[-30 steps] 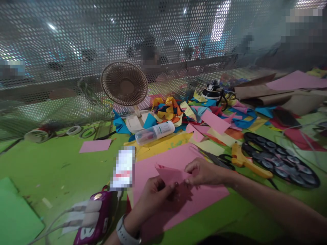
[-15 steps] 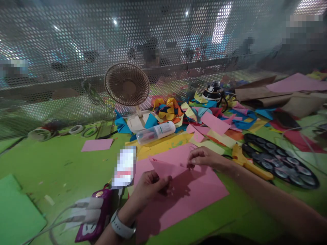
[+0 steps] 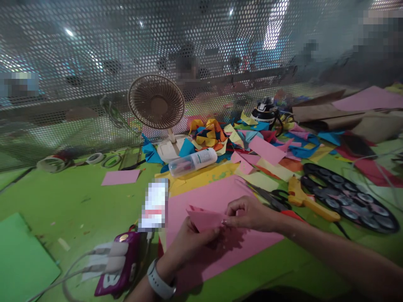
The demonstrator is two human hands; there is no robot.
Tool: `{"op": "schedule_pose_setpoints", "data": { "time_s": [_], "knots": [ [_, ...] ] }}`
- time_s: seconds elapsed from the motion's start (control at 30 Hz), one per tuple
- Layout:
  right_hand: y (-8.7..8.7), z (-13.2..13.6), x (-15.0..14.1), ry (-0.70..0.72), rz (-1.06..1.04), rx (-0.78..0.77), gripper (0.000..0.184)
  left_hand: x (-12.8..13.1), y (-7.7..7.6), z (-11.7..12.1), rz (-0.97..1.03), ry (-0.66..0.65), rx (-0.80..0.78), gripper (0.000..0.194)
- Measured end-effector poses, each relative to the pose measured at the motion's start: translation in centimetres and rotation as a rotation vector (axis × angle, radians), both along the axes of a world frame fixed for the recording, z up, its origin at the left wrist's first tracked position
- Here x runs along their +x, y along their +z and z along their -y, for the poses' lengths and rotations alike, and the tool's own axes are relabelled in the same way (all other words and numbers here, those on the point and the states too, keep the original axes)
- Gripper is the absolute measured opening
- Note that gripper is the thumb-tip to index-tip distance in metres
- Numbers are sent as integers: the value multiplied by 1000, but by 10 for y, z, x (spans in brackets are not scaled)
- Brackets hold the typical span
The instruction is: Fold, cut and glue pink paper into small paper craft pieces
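Note:
A small folded piece of pink paper (image 3: 204, 219) is held up between my two hands, over a large pink sheet (image 3: 185, 201) lying on the green table. My left hand (image 3: 197, 237) is closed on its lower left part, thumb in front. At its right end, my right hand (image 3: 247, 213) pinches the paper between thumb and fingers. Dark-handled scissors (image 3: 273, 198) lie just beyond my right hand, partly on the pink sheet. Left of the sheet rests a lit phone (image 3: 154, 205), its screen blurred out.
Behind the sheet lie a clear bottle (image 3: 193, 162) and a heap of coloured folded paper (image 3: 210, 136). A fan (image 3: 157, 102) stands by the mesh screen. To the right are a yellow glue gun (image 3: 310, 199) and a black tray (image 3: 349, 199). A purple power bank (image 3: 121, 264) with cables lies left.
My right hand has come down and nearer to me, from the paper's upper right tip to a pinch at its right end. The scissors beyond it now show.

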State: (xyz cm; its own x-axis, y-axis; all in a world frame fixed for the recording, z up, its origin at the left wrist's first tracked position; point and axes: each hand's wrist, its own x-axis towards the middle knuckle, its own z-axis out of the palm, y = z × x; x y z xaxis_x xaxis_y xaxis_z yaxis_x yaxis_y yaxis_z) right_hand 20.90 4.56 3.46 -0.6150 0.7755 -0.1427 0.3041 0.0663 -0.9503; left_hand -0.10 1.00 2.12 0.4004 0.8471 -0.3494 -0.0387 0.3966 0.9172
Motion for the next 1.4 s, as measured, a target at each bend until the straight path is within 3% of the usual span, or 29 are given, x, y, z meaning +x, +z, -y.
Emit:
{"op": "schedule_pose_setpoints", "data": {
  "time_s": [0.3,0.53,0.7,0.8,0.93,1.03,1.2,1.3,1.4],
  "knots": [
    [-5,-4,4,-13,-44,-139,32,-5,8,-3,-24,-66,26,25],
    [-3,-11,11,-48,-28,-116,32,-19,11,-12,6,-90,-7,25],
    [3,-12,9,-75,-94,-25,31,-24,6,-19,160,48,-109,39],
    [2,-12,7,-117,-98,-23,32,-23,7,-22,158,142,-71,38],
    [-3,-11,6,-181,-52,209,28,-21,13,-22,123,178,-56,48],
    [-7,-9,5,-171,-5,436,24,-20,13,-21,88,138,-89,37],
    [-15,-10,3,-119,33,708,21,-20,7,-22,259,181,-188,28],
    [-16,-9,4,-86,68,806,21,-19,5,-22,235,217,-140,16],
    [-14,-6,5,-93,72,807,20,-17,6,-19,164,184,-58,15]
  ]
}}
